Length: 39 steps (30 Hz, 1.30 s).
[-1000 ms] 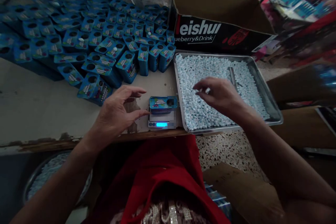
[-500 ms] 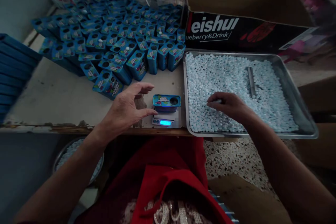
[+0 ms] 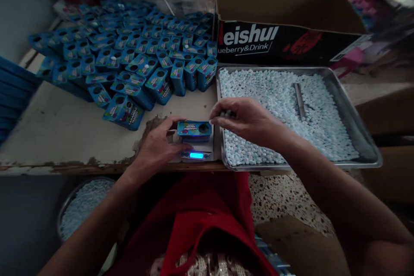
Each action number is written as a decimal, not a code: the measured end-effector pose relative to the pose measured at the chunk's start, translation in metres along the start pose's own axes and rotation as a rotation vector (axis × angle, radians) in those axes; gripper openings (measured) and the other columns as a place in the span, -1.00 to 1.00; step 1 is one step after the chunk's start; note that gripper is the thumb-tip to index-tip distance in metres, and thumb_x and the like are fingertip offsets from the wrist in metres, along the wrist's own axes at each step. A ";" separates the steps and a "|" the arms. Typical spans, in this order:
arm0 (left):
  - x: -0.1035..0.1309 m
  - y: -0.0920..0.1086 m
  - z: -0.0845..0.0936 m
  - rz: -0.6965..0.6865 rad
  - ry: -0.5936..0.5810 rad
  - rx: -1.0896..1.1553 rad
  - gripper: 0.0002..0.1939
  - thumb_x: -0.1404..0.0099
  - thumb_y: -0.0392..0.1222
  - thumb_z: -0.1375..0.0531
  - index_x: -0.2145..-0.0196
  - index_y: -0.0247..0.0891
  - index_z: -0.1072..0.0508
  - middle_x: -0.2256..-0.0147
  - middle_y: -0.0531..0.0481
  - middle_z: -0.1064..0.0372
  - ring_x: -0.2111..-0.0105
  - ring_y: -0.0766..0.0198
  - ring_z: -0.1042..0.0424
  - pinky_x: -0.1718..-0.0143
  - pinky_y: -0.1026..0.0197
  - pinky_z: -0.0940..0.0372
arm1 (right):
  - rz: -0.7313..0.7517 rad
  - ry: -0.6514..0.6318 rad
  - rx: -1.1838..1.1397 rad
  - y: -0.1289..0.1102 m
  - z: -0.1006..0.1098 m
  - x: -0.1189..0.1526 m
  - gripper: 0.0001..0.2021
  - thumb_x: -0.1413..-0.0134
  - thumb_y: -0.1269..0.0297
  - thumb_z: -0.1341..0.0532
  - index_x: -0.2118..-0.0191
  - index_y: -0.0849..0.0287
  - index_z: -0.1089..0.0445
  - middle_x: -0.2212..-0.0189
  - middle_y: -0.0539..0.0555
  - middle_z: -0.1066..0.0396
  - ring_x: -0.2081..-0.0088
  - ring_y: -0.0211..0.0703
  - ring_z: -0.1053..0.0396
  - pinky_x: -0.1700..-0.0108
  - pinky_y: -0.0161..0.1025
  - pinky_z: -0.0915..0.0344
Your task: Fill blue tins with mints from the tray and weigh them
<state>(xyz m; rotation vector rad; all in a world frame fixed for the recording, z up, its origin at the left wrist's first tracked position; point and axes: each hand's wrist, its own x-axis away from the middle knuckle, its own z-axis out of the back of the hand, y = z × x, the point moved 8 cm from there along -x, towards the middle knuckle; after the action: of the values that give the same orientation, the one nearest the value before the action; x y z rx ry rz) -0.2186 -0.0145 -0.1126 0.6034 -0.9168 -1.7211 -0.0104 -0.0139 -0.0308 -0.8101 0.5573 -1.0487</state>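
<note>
A blue box [image 3: 194,129] with a dark round hole in its top rests on a small scale [image 3: 196,155] with a lit blue display. My left hand [image 3: 158,142] is at the box's left side, thumb and fingers apart around its end; whether it touches is unclear. My right hand [image 3: 246,120] is closed on pale candies [image 3: 228,113], its fingertips beside the right end of the box near the hole. Under my right arm lies a metal tray [image 3: 371,151] filled with pale blue and white candies [image 3: 268,86].
Many blue boxes [image 3: 161,84] stand packed on the table [image 3: 64,125] at the back left. A large open carton [image 3: 291,39] is behind the tray. A metal bar [image 3: 299,101] lies on the candies. Below the table edge at left is a bowl of candies [image 3: 86,205].
My right hand has moved left from the tray's candies to the box, holding some candies. My left hand has come closer to the box. The whole view has shifted slightly.
</note>
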 end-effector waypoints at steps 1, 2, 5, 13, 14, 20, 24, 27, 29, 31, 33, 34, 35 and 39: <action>0.001 -0.003 0.002 0.001 0.009 0.005 -0.30 -0.15 0.16 -0.41 -0.18 -0.10 -0.41 -0.08 -0.11 -0.48 -0.02 0.02 -0.53 -0.08 -0.03 -0.46 | 0.049 -0.035 0.103 -0.011 -0.007 -0.007 -0.90 -0.23 0.34 -0.26 0.26 0.19 -0.55 0.38 0.03 -0.46 0.35 -0.23 -0.32 0.27 -0.27 -0.18; 0.002 -0.006 0.006 -0.002 0.023 0.008 -0.31 -0.15 0.16 -0.41 -0.18 -0.09 -0.41 -0.08 -0.11 -0.48 -0.02 0.02 -0.53 -0.09 -0.03 -0.45 | 0.088 -0.075 0.200 -0.020 -0.015 -0.012 -0.89 -0.23 0.40 -0.25 0.27 0.20 -0.55 0.36 0.05 -0.47 0.33 -0.22 -0.33 0.25 -0.26 -0.17; 0.004 -0.010 0.017 -0.016 0.079 0.008 -0.33 -0.15 0.15 -0.41 -0.16 -0.09 -0.42 -0.07 -0.13 -0.48 -0.05 0.01 -0.51 -0.13 -0.05 -0.43 | 0.137 -0.177 0.411 -0.030 -0.033 -0.019 -0.85 -0.22 0.50 -0.23 0.25 0.20 -0.56 0.30 0.09 -0.48 0.32 -0.21 -0.34 0.24 -0.26 -0.16; -0.002 -0.010 0.030 -0.085 0.050 -0.013 -0.31 -0.14 0.06 -0.44 -0.19 -0.09 -0.41 -0.10 -0.11 -0.45 -0.07 -0.01 -0.49 -0.16 -0.09 -0.42 | 0.064 -0.110 0.304 -0.028 -0.030 -0.020 -0.89 -0.13 0.40 -0.38 0.20 0.15 -0.60 0.33 0.05 -0.50 0.32 -0.19 -0.38 0.24 -0.24 -0.21; -0.002 -0.010 0.031 -0.087 0.043 -0.012 -0.29 -0.13 0.08 -0.44 -0.19 -0.09 -0.40 -0.10 -0.11 -0.45 -0.07 -0.01 -0.49 -0.16 -0.08 -0.42 | 0.035 -0.080 0.230 -0.026 -0.027 -0.022 -0.91 -0.12 0.38 -0.39 0.22 0.15 -0.60 0.35 0.04 -0.50 0.33 -0.20 -0.38 0.25 -0.24 -0.22; 0.000 -0.006 0.039 -0.051 0.049 0.044 -0.29 -0.13 0.20 -0.42 -0.16 -0.16 -0.43 -0.08 -0.15 -0.47 -0.07 -0.02 -0.47 -0.17 -0.06 -0.40 | -0.283 0.209 -0.526 0.042 0.006 -0.024 -0.81 -0.08 0.17 -0.45 0.27 0.16 -0.54 0.44 -0.02 -0.40 0.47 -0.33 -0.27 0.45 -0.35 -0.26; 0.008 -0.011 0.045 -0.001 0.081 0.035 -0.35 -0.15 0.20 -0.41 -0.11 -0.15 -0.48 -0.06 -0.13 -0.49 -0.04 -0.01 -0.49 -0.13 -0.03 -0.42 | -0.525 0.513 -0.875 0.117 0.024 0.022 -0.79 -0.07 0.17 -0.46 0.31 0.16 -0.48 0.43 0.00 -0.38 0.48 -0.36 -0.29 0.52 -0.44 -0.31; 0.012 -0.017 0.047 0.015 0.097 0.011 -0.42 -0.18 0.13 -0.40 -0.10 -0.15 -0.50 -0.05 -0.13 -0.49 -0.03 -0.01 -0.50 -0.13 -0.05 -0.42 | -0.678 0.559 -0.858 0.143 0.020 0.061 -0.82 0.02 0.37 -0.46 0.26 0.21 -0.54 0.26 0.16 -0.51 0.30 -0.23 -0.47 0.34 -0.39 -0.49; 0.013 -0.020 0.046 0.018 0.104 0.001 -0.43 -0.19 0.08 -0.40 -0.11 -0.14 -0.50 -0.06 -0.13 -0.49 -0.04 -0.01 -0.50 -0.15 -0.07 -0.41 | -0.700 0.438 -0.814 0.138 0.011 0.069 -0.73 0.08 0.47 -0.45 0.17 0.24 -0.58 0.16 0.23 -0.55 0.21 -0.16 -0.51 0.24 -0.33 -0.53; 0.013 -0.019 0.046 0.017 0.111 0.005 -0.42 -0.18 0.06 -0.41 -0.12 -0.15 -0.49 -0.07 -0.13 -0.49 -0.04 0.00 -0.50 -0.15 -0.06 -0.42 | -0.644 0.293 -0.762 0.119 0.003 0.064 -0.67 0.08 0.43 -0.46 0.11 0.23 -0.59 0.15 0.23 -0.58 0.23 -0.15 -0.53 0.23 -0.27 -0.53; 0.013 -0.018 0.046 0.013 0.118 0.018 -0.39 -0.18 0.08 -0.41 -0.13 -0.17 -0.47 -0.07 -0.14 -0.48 -0.04 0.00 -0.50 -0.15 -0.06 -0.42 | -0.564 0.185 -0.680 0.095 0.000 0.050 -0.66 0.05 0.31 -0.49 0.09 0.21 -0.59 0.19 0.19 -0.59 0.29 -0.17 -0.52 0.29 -0.25 -0.50; 0.014 -0.017 0.047 0.010 0.121 0.026 -0.39 -0.18 0.08 -0.41 -0.12 -0.18 -0.46 -0.07 -0.14 -0.48 -0.05 0.00 -0.50 -0.16 -0.05 -0.42 | -0.525 0.140 -0.630 0.083 -0.001 0.043 -0.66 0.04 0.25 -0.50 0.10 0.20 -0.59 0.21 0.18 -0.59 0.32 -0.18 -0.52 0.32 -0.25 -0.48; 0.014 -0.016 0.048 0.005 0.128 0.037 -0.39 -0.17 0.08 -0.41 -0.12 -0.18 -0.46 -0.07 -0.14 -0.48 -0.05 0.00 -0.50 -0.17 -0.05 -0.42 | -0.488 0.098 -0.578 0.072 -0.001 0.035 -0.65 0.03 0.20 -0.50 0.11 0.20 -0.59 0.24 0.17 -0.59 0.35 -0.19 -0.51 0.35 -0.25 -0.45; 0.016 -0.018 0.053 0.018 0.132 0.059 -0.41 -0.17 0.08 -0.41 -0.09 -0.19 -0.47 -0.06 -0.12 -0.49 -0.07 0.02 -0.49 -0.21 -0.04 -0.38 | -0.334 -0.045 -0.357 0.028 -0.004 0.008 -0.69 -0.05 0.12 -0.46 0.14 0.20 -0.59 0.45 0.06 -0.51 0.47 -0.25 -0.39 0.46 -0.28 -0.30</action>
<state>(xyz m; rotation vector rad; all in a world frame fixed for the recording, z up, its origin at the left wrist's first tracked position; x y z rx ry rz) -0.2743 -0.0115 -0.0955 0.7366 -0.8790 -1.6229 0.0054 -0.0151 -0.0561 -1.2703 0.5917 -1.2494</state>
